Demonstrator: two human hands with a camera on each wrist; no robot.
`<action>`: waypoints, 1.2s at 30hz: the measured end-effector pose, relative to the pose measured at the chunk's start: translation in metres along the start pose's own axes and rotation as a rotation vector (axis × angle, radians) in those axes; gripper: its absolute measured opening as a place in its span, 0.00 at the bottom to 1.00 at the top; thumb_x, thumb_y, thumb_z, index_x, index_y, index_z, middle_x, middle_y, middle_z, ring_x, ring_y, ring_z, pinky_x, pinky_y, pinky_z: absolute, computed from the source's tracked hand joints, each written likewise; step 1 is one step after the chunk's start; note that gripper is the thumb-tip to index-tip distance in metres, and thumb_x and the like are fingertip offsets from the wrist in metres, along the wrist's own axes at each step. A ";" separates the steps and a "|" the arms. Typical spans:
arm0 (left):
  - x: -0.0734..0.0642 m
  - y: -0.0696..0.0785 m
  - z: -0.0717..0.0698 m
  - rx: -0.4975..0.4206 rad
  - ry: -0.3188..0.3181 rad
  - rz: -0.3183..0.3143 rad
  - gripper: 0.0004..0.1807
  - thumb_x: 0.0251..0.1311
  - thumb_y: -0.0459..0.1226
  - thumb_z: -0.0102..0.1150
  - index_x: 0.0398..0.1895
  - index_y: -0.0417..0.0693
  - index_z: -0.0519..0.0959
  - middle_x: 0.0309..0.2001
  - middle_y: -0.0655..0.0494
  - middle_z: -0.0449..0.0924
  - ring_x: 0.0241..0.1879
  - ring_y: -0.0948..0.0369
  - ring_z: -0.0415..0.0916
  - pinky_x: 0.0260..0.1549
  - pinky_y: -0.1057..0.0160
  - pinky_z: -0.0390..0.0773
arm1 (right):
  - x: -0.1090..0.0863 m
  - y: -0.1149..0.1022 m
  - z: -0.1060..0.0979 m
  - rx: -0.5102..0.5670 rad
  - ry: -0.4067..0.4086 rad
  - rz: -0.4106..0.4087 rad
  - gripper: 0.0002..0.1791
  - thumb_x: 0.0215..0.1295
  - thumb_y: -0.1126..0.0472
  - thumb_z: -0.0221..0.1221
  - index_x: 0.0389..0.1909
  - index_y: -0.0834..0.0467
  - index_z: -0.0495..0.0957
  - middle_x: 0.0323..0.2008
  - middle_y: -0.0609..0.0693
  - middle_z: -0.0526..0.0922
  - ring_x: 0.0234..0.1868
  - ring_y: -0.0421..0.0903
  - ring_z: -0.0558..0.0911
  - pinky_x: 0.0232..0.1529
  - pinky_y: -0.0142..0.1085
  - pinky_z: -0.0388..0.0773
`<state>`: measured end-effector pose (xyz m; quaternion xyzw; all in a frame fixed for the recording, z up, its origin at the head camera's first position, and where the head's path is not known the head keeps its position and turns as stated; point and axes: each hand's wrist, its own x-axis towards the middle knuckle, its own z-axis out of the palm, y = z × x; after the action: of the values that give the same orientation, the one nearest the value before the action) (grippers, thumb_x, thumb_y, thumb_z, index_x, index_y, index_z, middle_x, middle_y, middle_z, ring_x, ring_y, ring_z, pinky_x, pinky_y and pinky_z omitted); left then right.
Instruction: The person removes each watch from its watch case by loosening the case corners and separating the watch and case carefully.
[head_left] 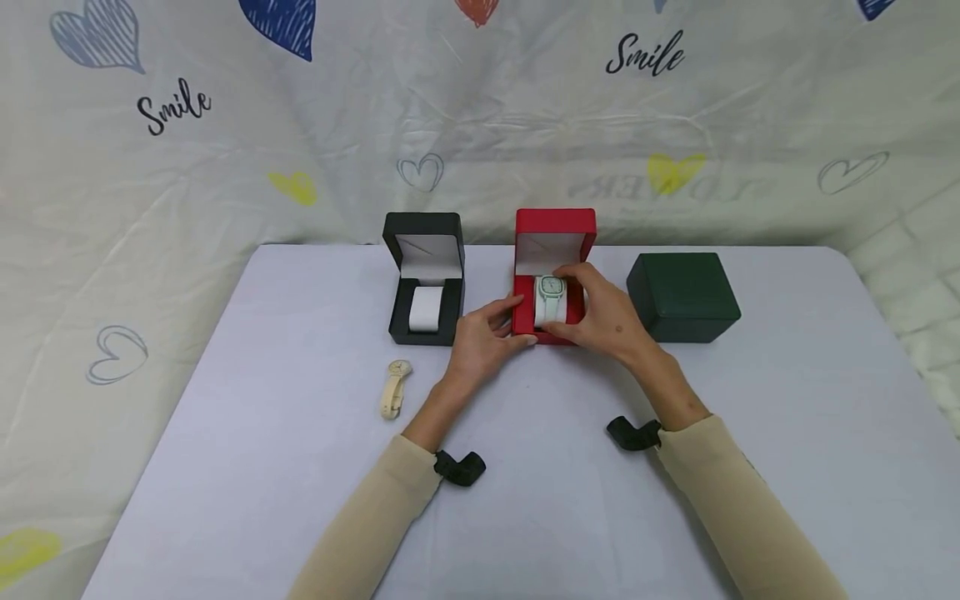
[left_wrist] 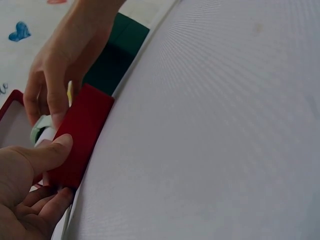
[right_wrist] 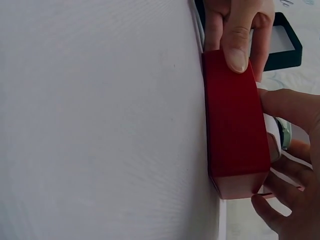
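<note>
- Nearest are two beige sleeves (head_left: 367,521), smooth and long, each with a curved black wrist piece (head_left: 461,469) at the cuff.
- Beneath them spreads a pale, smooth table top (head_left: 540,525).
- The cream watch (head_left: 393,390) lies left of the left wrist, its round dial toward the boxes and its strap toward the person.
- The left hand (head_left: 480,343) grips the red box's left end, thumb flat against the front wall and fingers bent at the side.
- The right hand (head_left: 611,318) is partly closed, thumb and fingertips pinching about the mint-green watch and its cushion; the wrist views partly hide the exact contact.
- The red box (right_wrist: 235,115) has a smooth front wall, squared edges, and a raised lid with a pale lining.
- Inside it sits the mint-green watch (head_left: 552,287), its rounded-square case facing up, its pale strap wrapped around a white cushion (head_left: 539,312).
- To the left, an open black box (head_left: 422,223) holds a bare white pillow (head_left: 426,308).
- To the right, a dark green box (head_left: 684,287) stands closed, its surface slightly glossy.
- Farthest hangs a creased, whitish sheet (head_left: 495,108) printed with hearts and "Smile".
</note>
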<state>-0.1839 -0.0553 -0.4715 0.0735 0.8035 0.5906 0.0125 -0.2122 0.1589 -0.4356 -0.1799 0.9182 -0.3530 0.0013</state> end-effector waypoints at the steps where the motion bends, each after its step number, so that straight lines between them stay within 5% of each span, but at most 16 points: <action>1: 0.000 0.000 0.000 0.001 -0.001 0.002 0.36 0.53 0.31 0.79 0.68 0.44 0.78 0.70 0.44 0.77 0.66 0.51 0.81 0.55 0.59 0.85 | 0.000 0.000 0.000 -0.001 0.002 -0.004 0.44 0.53 0.58 0.78 0.69 0.57 0.66 0.66 0.59 0.74 0.61 0.60 0.78 0.60 0.60 0.82; 36: 0.000 0.000 0.001 0.005 0.001 0.013 0.36 0.53 0.31 0.79 0.69 0.44 0.78 0.71 0.44 0.77 0.65 0.51 0.81 0.55 0.60 0.85 | 0.001 -0.001 0.005 0.101 0.059 -0.117 0.43 0.51 0.68 0.78 0.66 0.63 0.66 0.62 0.62 0.72 0.59 0.57 0.76 0.60 0.56 0.82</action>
<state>-0.1840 -0.0543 -0.4716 0.0787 0.8046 0.5885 0.0081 -0.2122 0.1549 -0.4388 -0.2227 0.8867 -0.4036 -0.0375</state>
